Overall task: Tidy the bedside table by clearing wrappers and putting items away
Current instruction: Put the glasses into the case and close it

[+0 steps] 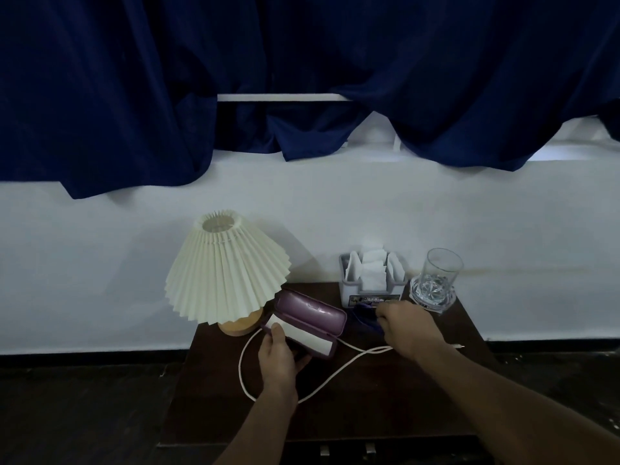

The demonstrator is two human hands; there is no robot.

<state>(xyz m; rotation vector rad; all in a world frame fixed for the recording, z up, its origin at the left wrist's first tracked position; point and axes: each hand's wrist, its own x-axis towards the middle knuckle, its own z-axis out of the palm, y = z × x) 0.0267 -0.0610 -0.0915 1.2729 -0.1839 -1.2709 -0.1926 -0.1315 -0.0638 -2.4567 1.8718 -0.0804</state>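
Two bare forearms reach forward from the bottom edge of the head view, both uncovered to the elbow. The left hand (280, 359) sits nearer the body, back of the hand facing up, thumb stretched forward and pressed flat on top of what it holds, the other fingers curled underneath — a closed, steadying grasp. The right arm enters from the lower right corner and angles inward across the frame. The right hand (411, 327) lies farther forward, knuckles up, wrist slightly bent, its fingers bunched together and pinching downward — the fingertips themselves are hidden in shadow. The two hands are apart, not touching.
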